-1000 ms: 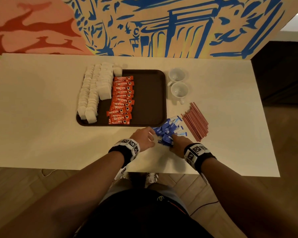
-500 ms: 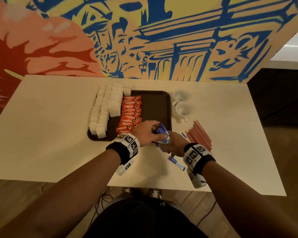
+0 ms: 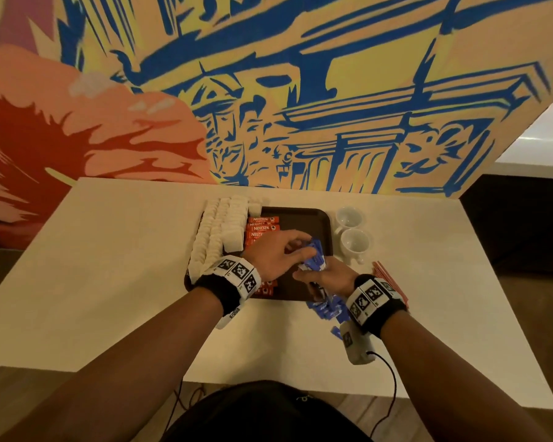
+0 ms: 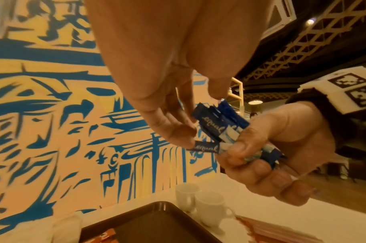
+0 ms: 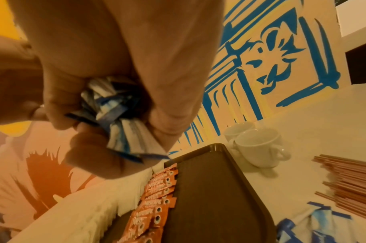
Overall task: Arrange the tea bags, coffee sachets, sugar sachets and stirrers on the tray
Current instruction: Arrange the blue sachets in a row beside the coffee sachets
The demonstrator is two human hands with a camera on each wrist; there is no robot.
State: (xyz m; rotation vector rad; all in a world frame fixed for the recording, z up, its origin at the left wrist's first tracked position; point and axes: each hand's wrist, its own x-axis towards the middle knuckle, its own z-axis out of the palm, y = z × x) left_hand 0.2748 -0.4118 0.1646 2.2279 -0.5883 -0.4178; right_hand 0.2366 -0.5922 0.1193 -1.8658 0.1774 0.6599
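Blue sugar sachets | right hand clamps bundle | left hand pinches one, tray part-hidden

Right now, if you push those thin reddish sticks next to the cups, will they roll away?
Probably a little. The sticks look thin, straight and light, lying loose in a pile on the table, so a push would likely scatter them. They look stiff, not floppy.

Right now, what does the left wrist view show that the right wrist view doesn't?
Only the left wrist view shows the "equal" lettering on the sugar sachets and the left hand pinching one. Only the right wrist view shows the Nescafe coffee sachets and tea bags. Both show the right hand gripping the bundle, the tray, cups and stirrers.
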